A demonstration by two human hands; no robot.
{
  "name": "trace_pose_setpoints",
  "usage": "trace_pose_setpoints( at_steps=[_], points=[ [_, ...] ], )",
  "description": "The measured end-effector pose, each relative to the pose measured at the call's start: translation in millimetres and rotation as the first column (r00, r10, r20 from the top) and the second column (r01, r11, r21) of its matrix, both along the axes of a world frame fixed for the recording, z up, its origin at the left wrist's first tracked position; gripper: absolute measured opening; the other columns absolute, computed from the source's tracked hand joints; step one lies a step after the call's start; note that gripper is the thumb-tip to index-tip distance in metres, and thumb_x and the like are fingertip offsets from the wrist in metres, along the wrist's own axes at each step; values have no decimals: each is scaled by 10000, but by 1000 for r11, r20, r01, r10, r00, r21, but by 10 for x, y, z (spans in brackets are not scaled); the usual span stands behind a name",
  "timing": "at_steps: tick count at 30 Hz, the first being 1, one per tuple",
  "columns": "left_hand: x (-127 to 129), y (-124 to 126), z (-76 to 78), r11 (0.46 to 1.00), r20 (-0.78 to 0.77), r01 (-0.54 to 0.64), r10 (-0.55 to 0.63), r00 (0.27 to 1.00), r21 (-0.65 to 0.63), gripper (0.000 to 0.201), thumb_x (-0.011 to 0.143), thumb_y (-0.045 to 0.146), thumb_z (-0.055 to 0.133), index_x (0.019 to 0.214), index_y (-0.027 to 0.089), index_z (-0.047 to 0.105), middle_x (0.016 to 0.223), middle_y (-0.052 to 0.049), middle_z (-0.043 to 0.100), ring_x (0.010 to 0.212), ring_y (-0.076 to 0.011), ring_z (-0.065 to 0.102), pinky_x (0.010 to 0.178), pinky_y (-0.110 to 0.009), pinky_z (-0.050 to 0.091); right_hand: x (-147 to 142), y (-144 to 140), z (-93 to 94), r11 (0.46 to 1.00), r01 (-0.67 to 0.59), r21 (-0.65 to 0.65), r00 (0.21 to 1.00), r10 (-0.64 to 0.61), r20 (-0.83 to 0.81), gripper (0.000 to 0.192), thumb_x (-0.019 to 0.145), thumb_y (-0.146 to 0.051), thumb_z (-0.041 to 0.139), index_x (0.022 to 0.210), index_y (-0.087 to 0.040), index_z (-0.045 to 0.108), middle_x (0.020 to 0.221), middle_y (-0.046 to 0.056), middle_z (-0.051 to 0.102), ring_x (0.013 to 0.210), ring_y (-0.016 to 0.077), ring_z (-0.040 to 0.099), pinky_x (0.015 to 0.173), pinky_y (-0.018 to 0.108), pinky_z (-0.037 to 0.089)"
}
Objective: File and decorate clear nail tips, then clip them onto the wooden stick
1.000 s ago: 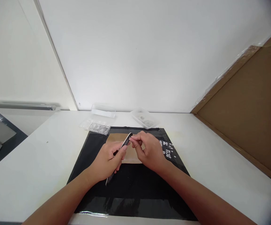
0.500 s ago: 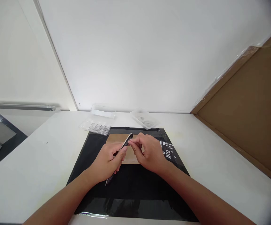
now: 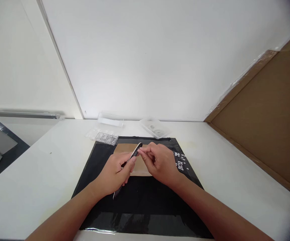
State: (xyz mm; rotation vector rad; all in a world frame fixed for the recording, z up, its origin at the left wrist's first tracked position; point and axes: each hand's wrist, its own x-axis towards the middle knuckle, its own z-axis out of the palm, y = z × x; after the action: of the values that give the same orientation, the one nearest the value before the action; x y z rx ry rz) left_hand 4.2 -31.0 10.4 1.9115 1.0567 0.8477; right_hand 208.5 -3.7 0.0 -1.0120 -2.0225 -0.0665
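Observation:
A thin, flat black piece with a white edge point(image 3: 140, 145) is held tilted over the mat, its kind not clear from this angle. My left hand point(image 3: 117, 170) is closed around its middle, with the thumb lying along the near face. At its upper end, my right hand point(image 3: 158, 162) has thumb and forefinger pinched together against the black face. Whatever is between those fingertips is too small to make out. Beneath both hands lies a brown sheet point(image 3: 139, 167) on the black mat point(image 3: 145, 197).
Small white pieces point(image 3: 180, 165) are scattered on the mat's right side. Behind the mat stand a clear compartment box point(image 3: 106, 138) with an open lid and a translucent tray point(image 3: 156, 129) with small items. A cardboard panel point(image 3: 260, 117) rises at the right.
My right hand has shifted very slightly to the right, its fingers still at the black piece's upper end. My left hand and the piece stay in place.

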Motion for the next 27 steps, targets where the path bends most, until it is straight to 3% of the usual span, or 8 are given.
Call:
trace_pose_setpoints(
  at_steps=[10, 16, 21, 27],
  points=[
    [-2, 10, -16, 1000, 8, -11, 11, 1000, -14, 406, 1084, 414, 416, 746, 198, 474, 496, 72, 519, 409, -80, 485, 531, -198, 434, 47, 49, -14, 1000, 24, -2, 1000, -24, 0, 248, 1027, -404, 606, 898, -220, 709, 554, -47, 534, 532, 130, 458, 624, 283, 352],
    [-1, 9, -7, 1000, -5, -9, 9, 1000, 5, 412, 1086, 417, 408, 741, 199, 465, 498, 71, 510, 417, -85, 493, 529, -201, 432, 33, 22, 6, 998, -64, 16, 994, 63, 89, 275, 1046, -363, 572, 832, -216, 660, 582, -39, 571, 540, 126, 488, 636, 289, 346],
    [0, 3, -19, 1000, -4, -6, 6, 1000, 19, 403, 1085, 416, 413, 755, 197, 488, 507, 74, 498, 413, -83, 488, 532, -212, 432, 58, 48, 22, 998, 58, 17, 998, -58, 6, 250, 1024, -397, 613, 859, -216, 667, 628, -18, 631, 590, 141, 541, 634, 295, 362],
    [-5, 8, -12, 999, -20, -7, 8, 1000, 33, 403, 1089, 408, 410, 749, 200, 478, 505, 75, 504, 423, -87, 487, 573, -229, 444, 48, 45, 43, 997, -72, -43, 997, 71, -16, 227, 1039, -343, 583, 864, -214, 650, 797, 21, 660, 714, 148, 594, 683, 294, 429]
  ],
)
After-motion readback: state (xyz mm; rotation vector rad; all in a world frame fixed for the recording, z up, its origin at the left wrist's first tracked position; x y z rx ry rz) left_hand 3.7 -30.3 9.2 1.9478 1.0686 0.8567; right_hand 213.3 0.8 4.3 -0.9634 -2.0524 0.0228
